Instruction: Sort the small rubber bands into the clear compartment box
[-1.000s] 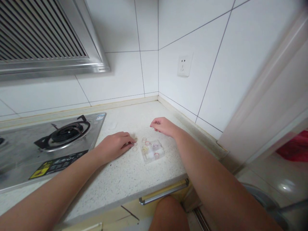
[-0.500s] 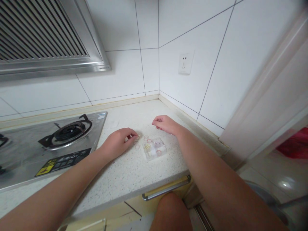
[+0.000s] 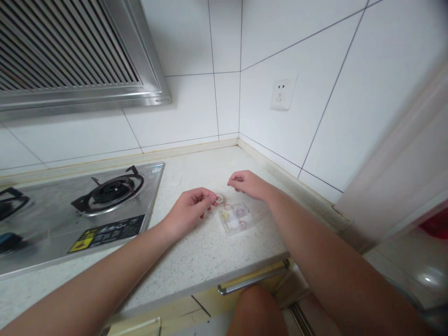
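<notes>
My left hand (image 3: 191, 210) is raised a little off the speckled countertop (image 3: 196, 252), its fingertips pinched on a small pale ring (image 3: 219, 199). Just right of it lies a small clear plastic box (image 3: 236, 219) with tiny coloured rings inside. A few more red and pink rings (image 3: 227, 207) lie loose on the counter beside the box. My right hand (image 3: 247, 183) hovers behind the box with its fingers curled; what it holds, if anything, is too small to make out.
A steel gas hob (image 3: 80, 210) with a black burner (image 3: 114, 190) fills the left side. White tiled walls meet in a corner behind, with a socket (image 3: 282, 94). A range hood (image 3: 77, 51) hangs upper left. A drawer handle (image 3: 252, 279) runs below the counter edge.
My left hand has lifted off the counter and moved right toward the box, now pinching a pale ring. The right hand has stayed near the same spot. The camera shifted slightly.
</notes>
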A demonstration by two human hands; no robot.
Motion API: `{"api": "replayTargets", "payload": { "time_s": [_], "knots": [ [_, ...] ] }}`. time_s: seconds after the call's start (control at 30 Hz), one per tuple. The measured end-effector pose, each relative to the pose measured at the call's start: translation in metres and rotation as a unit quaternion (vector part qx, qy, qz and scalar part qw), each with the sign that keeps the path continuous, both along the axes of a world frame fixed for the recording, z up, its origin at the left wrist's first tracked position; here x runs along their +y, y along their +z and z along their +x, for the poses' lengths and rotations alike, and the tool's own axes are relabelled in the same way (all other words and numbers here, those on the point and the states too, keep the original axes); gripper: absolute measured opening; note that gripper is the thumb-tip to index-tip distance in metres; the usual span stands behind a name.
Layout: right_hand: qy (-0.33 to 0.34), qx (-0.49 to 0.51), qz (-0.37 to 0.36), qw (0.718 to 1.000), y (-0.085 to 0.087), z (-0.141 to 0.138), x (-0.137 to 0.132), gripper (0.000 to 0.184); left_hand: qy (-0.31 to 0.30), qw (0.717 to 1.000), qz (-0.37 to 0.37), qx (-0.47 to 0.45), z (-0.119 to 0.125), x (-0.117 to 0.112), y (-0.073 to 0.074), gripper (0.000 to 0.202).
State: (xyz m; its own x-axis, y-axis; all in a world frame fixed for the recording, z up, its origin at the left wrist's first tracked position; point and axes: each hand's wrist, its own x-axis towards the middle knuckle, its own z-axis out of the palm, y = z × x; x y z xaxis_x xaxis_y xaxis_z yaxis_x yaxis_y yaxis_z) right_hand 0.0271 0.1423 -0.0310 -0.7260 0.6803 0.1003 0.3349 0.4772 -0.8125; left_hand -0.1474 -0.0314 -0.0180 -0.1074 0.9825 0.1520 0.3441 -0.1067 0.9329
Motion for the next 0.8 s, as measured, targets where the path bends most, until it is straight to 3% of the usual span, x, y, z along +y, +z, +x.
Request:
{"api": "replayTargets", "payload": {
  "time_s": [0.13,0.33,0.53,0.8],
  "knots": [
    [0.036,0.023,-0.005,0.999,0.008,-0.006,-0.014,0.033,0.029,0.999,0.010,-0.008,0.000,0.004,-0.004,0.032],
    [0.169,0.060,-0.062,0.982,0.017,-0.013,-0.032,0.036,0.056,0.998,0.038,0.011,-0.005,0.010,-0.008,0.032],
    [0.153,0.087,-0.054,0.983,0.021,-0.012,-0.033,0.033,0.075,0.995,0.058,0.039,-0.010,0.012,-0.007,0.028],
    [0.155,0.078,-0.037,0.984,0.022,-0.012,-0.033,0.028,0.045,0.991,0.051,0.120,-0.005,0.006,0.001,0.027]
  ]
}}
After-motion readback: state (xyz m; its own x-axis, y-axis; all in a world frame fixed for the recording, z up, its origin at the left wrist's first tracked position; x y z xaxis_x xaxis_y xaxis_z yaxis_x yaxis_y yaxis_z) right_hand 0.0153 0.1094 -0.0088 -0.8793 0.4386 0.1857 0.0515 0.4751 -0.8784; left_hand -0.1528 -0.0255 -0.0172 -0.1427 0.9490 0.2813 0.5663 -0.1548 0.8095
